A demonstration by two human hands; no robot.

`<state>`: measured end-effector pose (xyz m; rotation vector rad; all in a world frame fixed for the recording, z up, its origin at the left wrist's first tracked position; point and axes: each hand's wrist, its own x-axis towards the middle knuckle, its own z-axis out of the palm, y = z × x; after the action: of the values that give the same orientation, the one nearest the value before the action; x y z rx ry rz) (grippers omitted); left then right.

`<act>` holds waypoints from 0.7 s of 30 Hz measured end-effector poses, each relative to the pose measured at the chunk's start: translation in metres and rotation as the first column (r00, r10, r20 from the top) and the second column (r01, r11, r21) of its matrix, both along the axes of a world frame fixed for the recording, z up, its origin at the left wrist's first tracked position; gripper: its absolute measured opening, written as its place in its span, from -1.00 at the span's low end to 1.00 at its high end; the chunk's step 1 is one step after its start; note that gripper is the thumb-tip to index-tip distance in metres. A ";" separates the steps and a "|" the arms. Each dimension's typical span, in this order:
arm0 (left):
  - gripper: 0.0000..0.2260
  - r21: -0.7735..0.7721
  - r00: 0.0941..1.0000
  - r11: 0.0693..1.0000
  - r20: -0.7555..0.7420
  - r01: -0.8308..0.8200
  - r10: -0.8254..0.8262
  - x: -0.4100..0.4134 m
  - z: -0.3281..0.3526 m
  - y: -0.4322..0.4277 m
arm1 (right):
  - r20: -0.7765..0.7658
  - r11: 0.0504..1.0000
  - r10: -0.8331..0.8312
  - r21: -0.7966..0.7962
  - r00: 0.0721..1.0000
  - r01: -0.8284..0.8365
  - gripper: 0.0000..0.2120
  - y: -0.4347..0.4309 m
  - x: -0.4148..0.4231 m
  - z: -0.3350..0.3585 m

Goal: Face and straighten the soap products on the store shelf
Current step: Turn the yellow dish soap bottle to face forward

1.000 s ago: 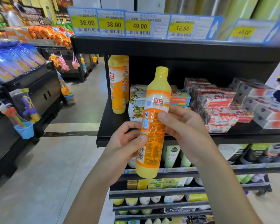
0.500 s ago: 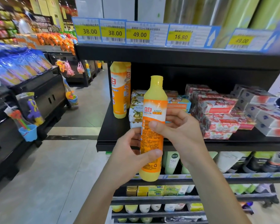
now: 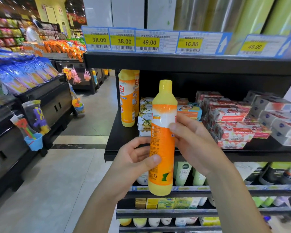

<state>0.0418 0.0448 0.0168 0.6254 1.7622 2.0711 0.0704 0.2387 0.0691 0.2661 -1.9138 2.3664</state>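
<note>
Fingers [image 3: 154,159] of the left hand [image 3: 133,158] and right hand [image 3: 193,145] grip the dish-soap bottle [image 3: 164,101], held upright in front of the shelf [image 3: 123,142] — off it, near the matching bottles [image 3: 127,98]. Best to twist it until the logo faces out, then stand it flush beside those. Shelf: flat, matt black. Bottle: smooth glossy plastic, round-shouldered, probably slippery — its label [image 3: 161,145] shows fine print, likely the back.

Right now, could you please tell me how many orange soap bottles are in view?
3. The held bottle is gripped by the left hand and right hand. A front bottle stands at the left end of the shelf, a rear bottle partly behind it. More may be hidden.
</note>
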 end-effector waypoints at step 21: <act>-0.35 -0.208 0.979 0.963 -0.144 -0.172 0.144 0.000 -0.020 0.015 | -0.078 0.903 -0.406 0.117 0.911 0.413 -0.31 -0.012 -0.002 -0.014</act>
<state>0.0419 0.0598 -0.0030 0.5792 2.1415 1.9338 0.0680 0.2263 0.0555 -0.0657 -1.8811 1.9473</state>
